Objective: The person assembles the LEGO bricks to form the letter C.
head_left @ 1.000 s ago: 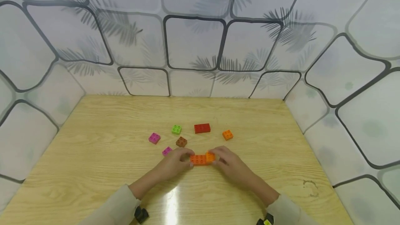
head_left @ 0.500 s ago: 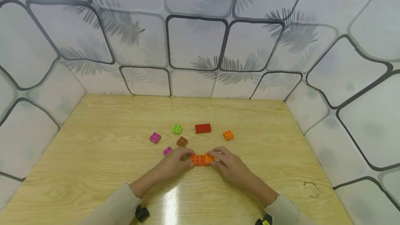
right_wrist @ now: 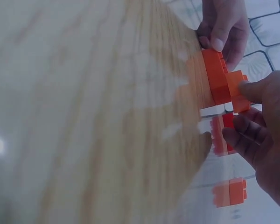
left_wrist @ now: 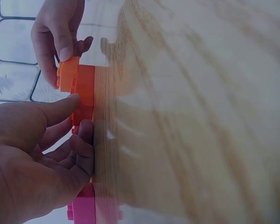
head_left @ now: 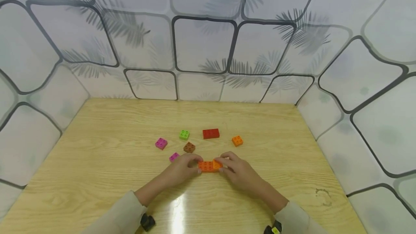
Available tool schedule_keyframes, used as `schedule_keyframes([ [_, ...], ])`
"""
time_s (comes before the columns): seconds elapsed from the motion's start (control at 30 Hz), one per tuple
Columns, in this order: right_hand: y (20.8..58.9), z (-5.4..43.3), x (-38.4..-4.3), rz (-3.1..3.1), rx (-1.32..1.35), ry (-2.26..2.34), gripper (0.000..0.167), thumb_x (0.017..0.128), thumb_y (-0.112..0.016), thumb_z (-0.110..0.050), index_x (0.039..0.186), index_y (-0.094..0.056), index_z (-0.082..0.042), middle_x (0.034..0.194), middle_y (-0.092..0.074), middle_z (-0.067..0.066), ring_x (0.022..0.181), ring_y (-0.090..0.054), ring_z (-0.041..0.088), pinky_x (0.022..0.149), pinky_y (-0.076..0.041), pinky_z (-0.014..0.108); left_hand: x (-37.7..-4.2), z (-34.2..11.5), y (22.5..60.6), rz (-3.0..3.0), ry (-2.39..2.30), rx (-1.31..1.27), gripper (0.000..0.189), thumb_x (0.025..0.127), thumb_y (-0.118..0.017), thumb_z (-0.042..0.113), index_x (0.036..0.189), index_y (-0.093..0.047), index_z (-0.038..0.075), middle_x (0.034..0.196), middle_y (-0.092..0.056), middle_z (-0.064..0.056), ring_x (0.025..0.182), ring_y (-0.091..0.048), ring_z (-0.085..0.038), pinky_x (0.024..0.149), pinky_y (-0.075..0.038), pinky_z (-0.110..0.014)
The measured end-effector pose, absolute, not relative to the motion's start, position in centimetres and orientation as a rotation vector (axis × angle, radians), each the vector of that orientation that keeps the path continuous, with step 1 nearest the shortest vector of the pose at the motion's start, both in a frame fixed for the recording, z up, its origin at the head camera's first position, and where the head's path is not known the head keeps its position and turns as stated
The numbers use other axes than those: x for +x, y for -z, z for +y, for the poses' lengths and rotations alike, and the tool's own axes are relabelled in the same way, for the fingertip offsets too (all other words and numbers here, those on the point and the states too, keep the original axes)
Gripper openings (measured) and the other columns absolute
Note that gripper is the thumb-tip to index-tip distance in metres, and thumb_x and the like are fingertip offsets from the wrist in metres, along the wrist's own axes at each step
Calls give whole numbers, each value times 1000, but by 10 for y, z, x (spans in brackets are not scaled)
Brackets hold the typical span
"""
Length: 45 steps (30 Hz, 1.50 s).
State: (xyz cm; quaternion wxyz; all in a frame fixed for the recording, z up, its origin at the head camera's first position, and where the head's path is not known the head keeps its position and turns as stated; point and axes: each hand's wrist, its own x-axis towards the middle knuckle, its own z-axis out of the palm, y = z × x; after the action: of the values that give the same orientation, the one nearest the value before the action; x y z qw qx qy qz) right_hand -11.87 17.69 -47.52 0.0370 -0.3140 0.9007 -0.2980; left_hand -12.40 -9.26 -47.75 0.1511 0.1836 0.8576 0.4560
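A long red-orange building brick (head_left: 205, 166) lies on the table in front of me, studs up. My left hand (head_left: 180, 169) grips its left end between thumb and fingers. At its other end, a small square light-orange brick (head_left: 217, 164) sits on top of the studs, pinched by my right hand (head_left: 243, 172). In the right wrist view this small brick (right_wrist: 237, 88) juts a little past the end of the long brick (right_wrist: 215, 77). The left wrist view shows the long brick (left_wrist: 85, 88) standing on the tabletop, thumb on its near side.
Beyond the hands lie loose bricks: two pink ones (head_left: 161, 143), a green (head_left: 184, 134), a brown (head_left: 189, 147), a long red (head_left: 211, 133) and a small orange one (head_left: 237, 141). One pink brick (head_left: 174, 157) is close by the left hand. Patterned walls enclose the wooden table (head_left: 113, 125).
My right hand has shifted slightly left, and the small light-orange brick with it, along the long brick. The left hand and the loose bricks stay put.
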Motion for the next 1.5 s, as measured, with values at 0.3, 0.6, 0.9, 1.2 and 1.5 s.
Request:
schedule_keyframes([
  [0.3, 479, 180, -125, 2648, -876, 1055, 35, 101, -63, -29, 136, -63, -28, 128, -54, -15, 91, -54, 6, 79, -49, 24, -125, -93, 479, 2459, -1319, 535, 32, 94, -71, 15, 125, -67, 9, 129, -66, -9, 124, -58, -30, 106, -43, -54],
  [0.6, 482, 180, -128, 2535, -806, 1226, 40, 97, -67, -35, 135, -63, -22, 127, -60, -9, 90, -53, 9, 79, -49, 25, -125, -93, 478, 2458, -1308, 542, 33, 94, -71, 16, 125, -66, 8, 129, -65, -9, 126, -57, -31, 107, -42, -55],
  [0.9, 487, 177, -128, 2533, -706, 1252, 39, 96, -69, -36, 132, -65, -24, 122, -59, -15, 93, -55, 10, 79, -49, 25, -124, -94, 478, 2444, -1340, 525, 33, 93, -72, 17, 125, -67, 7, 129, -65, -9, 126, -57, -30, 107, -42, -55],
  [1.2, 483, 177, -128, 2525, -744, 1238, 36, 96, -69, -34, 131, -65, -26, 122, -60, -10, 91, -54, 10, 78, -49, 25, -120, -108, 467, 2469, -1366, 375, 33, 96, -69, 22, 128, -67, 13, 122, -65, -5, 88, -58, -16, 73, -52, -31],
  [1.5, 483, 178, -129, 2526, -770, 1230, 37, 96, -69, -35, 132, -64, -26, 122, -60, -10, 91, -53, 10, 78, -49, 24, -122, -138, 454, 2507, -1452, 262, 36, 95, -71, 14, 130, -66, 9, 111, -68, -9, 74, -58, -17, 59, -48, -26],
])
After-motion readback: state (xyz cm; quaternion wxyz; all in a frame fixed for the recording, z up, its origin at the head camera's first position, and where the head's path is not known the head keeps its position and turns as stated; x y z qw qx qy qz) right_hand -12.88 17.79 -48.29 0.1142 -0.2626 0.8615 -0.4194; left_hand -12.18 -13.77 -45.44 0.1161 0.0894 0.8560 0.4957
